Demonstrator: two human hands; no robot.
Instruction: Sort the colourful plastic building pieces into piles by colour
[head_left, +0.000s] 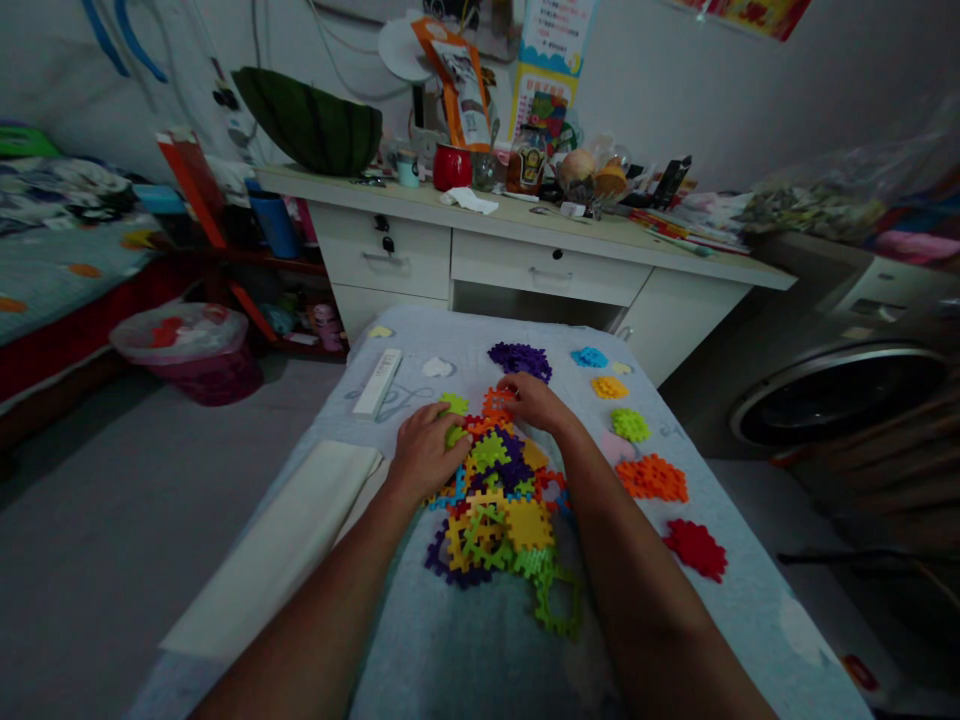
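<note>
A pile of notched plastic gear-like building pieces in mixed colours lies on the cloth-covered table. My left hand (429, 447) is at the pile's far left edge, its fingers closed around a lime-green piece (454, 435). Another lime-green piece (454, 402) shows just beyond those fingers. At the far end of the pile, my right hand (534, 402) pinches an orange piece (495, 403); its fingertips are partly hidden. Yellow pieces (529, 525) and an open lime-green frame (559, 600) lie on the near side. A purple heap (521, 360) sits beyond my right hand.
Along the table's right side are blue (590, 357), amber (609, 387), lime (630, 425), orange (654, 478) and red (697, 549) groups of pieces. A white box (378, 384) and folded cream cloth (285, 540) lie left. A cluttered white desk (525, 265) stands behind; a washing machine (810, 340) is right.
</note>
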